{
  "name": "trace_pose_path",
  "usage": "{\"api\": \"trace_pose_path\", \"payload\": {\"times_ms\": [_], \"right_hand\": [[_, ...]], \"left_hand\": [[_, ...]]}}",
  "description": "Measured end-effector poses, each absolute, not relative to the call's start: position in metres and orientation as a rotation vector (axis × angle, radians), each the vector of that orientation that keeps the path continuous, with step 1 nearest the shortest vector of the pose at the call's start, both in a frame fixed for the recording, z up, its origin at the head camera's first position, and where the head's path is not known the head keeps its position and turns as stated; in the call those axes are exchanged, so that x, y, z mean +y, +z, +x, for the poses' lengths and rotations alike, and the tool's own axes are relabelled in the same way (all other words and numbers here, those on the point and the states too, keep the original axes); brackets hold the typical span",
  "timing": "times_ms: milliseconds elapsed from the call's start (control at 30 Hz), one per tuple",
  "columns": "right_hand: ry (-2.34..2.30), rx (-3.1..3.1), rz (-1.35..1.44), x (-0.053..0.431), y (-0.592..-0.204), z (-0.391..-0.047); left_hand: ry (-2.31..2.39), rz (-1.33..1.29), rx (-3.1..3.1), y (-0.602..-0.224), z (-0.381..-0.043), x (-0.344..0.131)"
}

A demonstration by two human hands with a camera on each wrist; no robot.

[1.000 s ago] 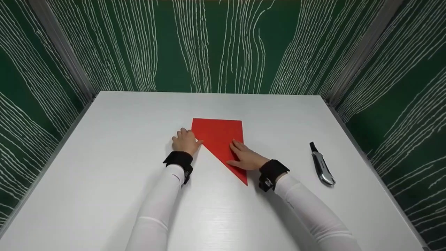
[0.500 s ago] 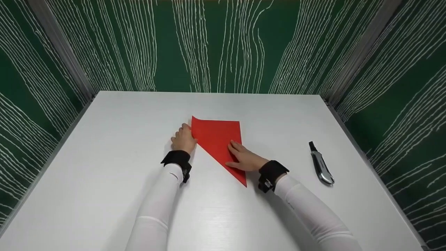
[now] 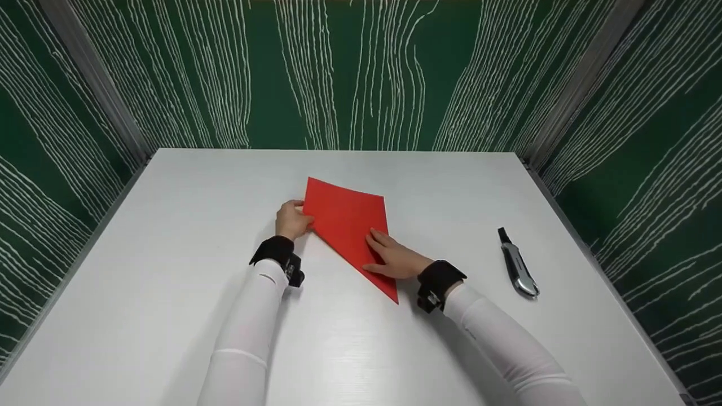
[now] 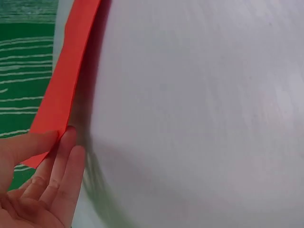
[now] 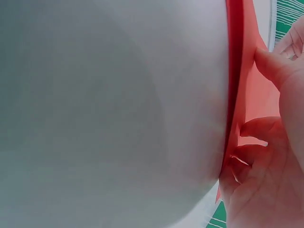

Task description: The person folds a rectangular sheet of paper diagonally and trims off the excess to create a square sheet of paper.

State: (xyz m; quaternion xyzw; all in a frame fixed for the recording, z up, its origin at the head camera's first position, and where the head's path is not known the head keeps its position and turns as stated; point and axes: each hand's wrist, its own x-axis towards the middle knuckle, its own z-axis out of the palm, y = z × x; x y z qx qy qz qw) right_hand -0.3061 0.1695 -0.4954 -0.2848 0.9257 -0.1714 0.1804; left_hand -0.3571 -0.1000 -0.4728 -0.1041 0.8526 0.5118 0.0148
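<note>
A folded sheet of red paper [image 3: 345,217] lies at the middle of the white table, its slanted edge running down to a point at the near right. My left hand [image 3: 291,220] pinches the paper's left edge between thumb and fingers, and that end is lifted off the table. The left wrist view shows the thumb on top of the red paper [image 4: 59,97] and the fingers beneath. My right hand [image 3: 397,259] rests on the lower right part, fingers spread and pressing it down. In the right wrist view the fingertips touch the paper [image 5: 249,90].
A utility knife [image 3: 518,265] with a grey and black handle lies on the table [image 3: 169,237] to the right of my right hand. Green walls [image 3: 389,73] with white wavy lines stand behind and at both sides.
My left hand has gone from resting beside the paper's left edge to pinching it. The upper left corner has risen and shifted away from me. My right hand stays nearly in place.
</note>
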Motion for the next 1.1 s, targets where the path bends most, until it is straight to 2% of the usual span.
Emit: {"api": "trace_pose_path", "payload": {"times_ms": [633, 800, 1100], "right_hand": [[-0.683, 2.732, -0.793, 0.187, -0.495, -0.315], [-0.987, 2.775, -0.706, 0.200, -0.492, -0.325], [-1.598, 2.667, -0.381, 0.222, -0.487, -0.338]], "left_hand": [[1.967, -0.135, 2.321, -0.466, -0.350, -0.116], [2.017, -0.123, 2.258, -0.467, -0.351, -0.118], [2.137, -0.014, 2.099, -0.469, -0.351, -0.119]]}}
